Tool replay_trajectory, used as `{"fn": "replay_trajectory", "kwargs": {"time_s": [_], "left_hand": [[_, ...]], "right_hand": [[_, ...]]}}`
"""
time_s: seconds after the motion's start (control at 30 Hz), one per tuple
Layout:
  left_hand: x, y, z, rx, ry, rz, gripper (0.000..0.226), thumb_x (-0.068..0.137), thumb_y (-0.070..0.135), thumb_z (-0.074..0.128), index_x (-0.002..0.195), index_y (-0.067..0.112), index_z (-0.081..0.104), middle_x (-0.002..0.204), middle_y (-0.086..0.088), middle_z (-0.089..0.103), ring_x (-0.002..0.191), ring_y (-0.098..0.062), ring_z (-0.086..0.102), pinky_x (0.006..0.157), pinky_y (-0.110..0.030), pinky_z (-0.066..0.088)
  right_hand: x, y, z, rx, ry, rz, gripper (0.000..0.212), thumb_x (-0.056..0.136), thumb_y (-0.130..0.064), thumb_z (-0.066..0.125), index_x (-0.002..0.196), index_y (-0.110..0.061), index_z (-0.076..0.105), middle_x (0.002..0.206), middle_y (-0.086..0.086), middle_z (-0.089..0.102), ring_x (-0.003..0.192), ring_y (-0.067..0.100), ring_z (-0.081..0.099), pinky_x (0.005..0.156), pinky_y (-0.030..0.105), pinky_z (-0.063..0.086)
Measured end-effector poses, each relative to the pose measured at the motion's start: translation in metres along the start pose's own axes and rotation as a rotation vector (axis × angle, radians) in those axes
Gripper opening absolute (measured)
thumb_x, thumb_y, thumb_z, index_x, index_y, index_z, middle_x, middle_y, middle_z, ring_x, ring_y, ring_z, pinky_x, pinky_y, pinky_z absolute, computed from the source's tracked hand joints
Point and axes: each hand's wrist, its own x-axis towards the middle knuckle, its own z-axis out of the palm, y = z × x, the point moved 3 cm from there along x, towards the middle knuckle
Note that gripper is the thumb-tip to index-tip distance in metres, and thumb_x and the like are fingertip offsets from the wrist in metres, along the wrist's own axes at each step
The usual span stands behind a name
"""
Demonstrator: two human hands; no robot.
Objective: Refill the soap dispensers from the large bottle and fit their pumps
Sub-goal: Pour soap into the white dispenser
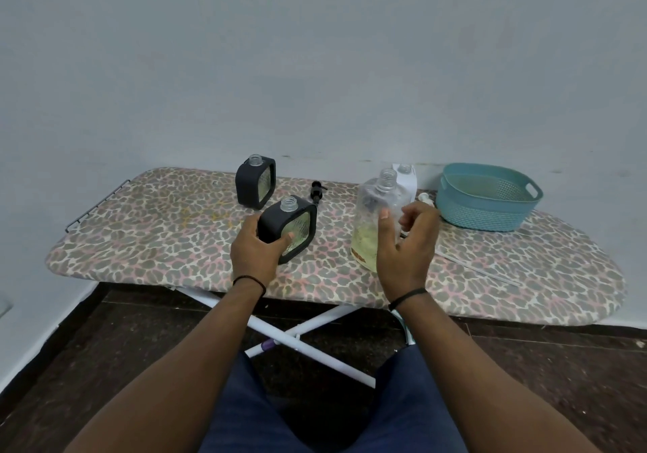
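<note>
On a leopard-print ironing board [157, 242] against a pale wall, our left hand [257, 254] grips the near dispenser [289, 228]; our right hand [406, 246], fingers loosely spread, reaches around the large bottle [374, 214] without clasping it. We should grasp it firmly, then pour slowly. Its label is unreadable.

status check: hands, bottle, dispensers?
Left hand grips near black dispenser, neck open. Right hand open beside large bottle, uncapped, not gripping. Black pump lies loose behind; path clear.
</note>
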Motion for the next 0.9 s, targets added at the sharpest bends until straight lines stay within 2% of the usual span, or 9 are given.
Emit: {"fn": "replay_trajectory", "kwargs": {"time_s": [0.1,0.2,0.27,0.37,0.5,0.6,0.7,0.8,0.9], "left_hand": [[0.005,-0.002,-0.014,0.025,0.038,0.016,0.043,0.078,0.024,0.085,0.113,0.015,0.062,0.101,0.004,0.064,0.091,-0.018,0.061,0.078,-0.032,0.052],[0.011,-0.006,-0.031,0.042,0.075,0.012,0.044,0.079,0.023,0.084,0.115,0.013,0.061,0.105,-0.002,0.066,0.092,-0.019,0.060,0.080,-0.034,0.052],[0.014,-0.010,-0.041,0.061,0.111,0.006,0.045,0.080,0.023,0.083,0.118,0.012,0.061,0.110,-0.006,0.067,0.094,-0.019,0.059,0.081,-0.033,0.051],[0.017,-0.018,-0.053,0.075,0.163,-0.024,0.045,0.081,0.022,0.082,0.120,0.012,0.060,0.113,-0.008,0.068,0.099,-0.026,0.063,0.085,-0.040,0.054],[0.020,-0.026,-0.060,0.082,0.217,-0.058,0.044,0.081,0.020,0.082,0.118,0.012,0.060,0.111,-0.008,0.068,0.098,-0.028,0.064,0.085,-0.045,0.055],[0.026,-0.025,-0.062,0.119,0.265,-0.065,0.045,0.082,0.020,0.081,0.121,0.012,0.060,0.114,-0.009,0.068,0.101,-0.031,0.064,0.087,-0.044,0.054],[0.033,-0.028,-0.065,0.111,0.290,-0.086,0.046,0.082,0.020,0.080,0.122,0.012,0.060,0.114,-0.009,0.068,0.100,-0.030,0.064,0.086,-0.041,0.053],[0.036,-0.034,-0.069,0.074,0.304,-0.115,0.046,0.081,0.022,0.081,0.120,0.013,0.060,0.109,-0.005,0.068,0.092,-0.023,0.062,0.082,-0.035,0.051],[0.039,-0.036,-0.069,0.093,0.276,-0.121,0.042,0.082,0.025,0.080,0.115,0.014,0.056,0.102,-0.001,0.063,0.085,-0.019,0.056,0.078,-0.035,0.049]], "right_hand": [[-0.005,-0.020,0.017,0.040,-0.139,-0.061,0.019,0.097,-0.033,0.055,0.088,-0.018,0.048,0.082,-0.002,0.045,0.074,0.020,0.044,0.065,0.037,0.042],[-0.020,-0.027,0.038,0.058,-0.299,-0.065,0.018,0.097,-0.026,0.057,0.083,-0.021,0.048,0.075,-0.006,0.046,0.069,0.016,0.045,0.060,0.030,0.041],[-0.032,-0.028,0.051,0.067,-0.401,-0.037,0.018,0.097,-0.023,0.060,0.082,-0.022,0.050,0.073,-0.007,0.049,0.067,0.013,0.047,0.059,0.027,0.042],[-0.051,-0.024,0.068,0.044,-0.530,0.026,0.014,0.096,-0.024,0.061,0.084,-0.026,0.054,0.072,-0.010,0.053,0.068,0.009,0.052,0.059,0.025,0.045],[-0.070,-0.013,0.085,0.016,-0.683,0.122,0.006,0.096,-0.027,0.059,0.090,-0.027,0.058,0.079,-0.010,0.060,0.074,0.007,0.057,0.064,0.024,0.048],[-0.079,-0.007,0.091,0.011,-0.738,0.176,0.005,0.097,-0.026,0.059,0.091,-0.028,0.059,0.081,-0.008,0.061,0.076,0.006,0.058,0.065,0.024,0.049],[-0.086,0.001,0.094,-0.015,-0.765,0.219,0.003,0.096,-0.027,0.059,0.093,-0.027,0.060,0.082,-0.009,0.061,0.075,0.006,0.058,0.067,0.029,0.052],[-0.088,0.006,0.096,-0.039,-0.763,0.231,0.002,0.095,-0.026,0.060,0.095,-0.026,0.061,0.083,-0.009,0.062,0.076,0.007,0.059,0.069,0.032,0.054],[-0.087,0.006,0.098,-0.030,-0.767,0.238,0.002,0.095,-0.026,0.059,0.096,-0.027,0.060,0.084,-0.007,0.062,0.077,0.009,0.059,0.069,0.035,0.054]]}}
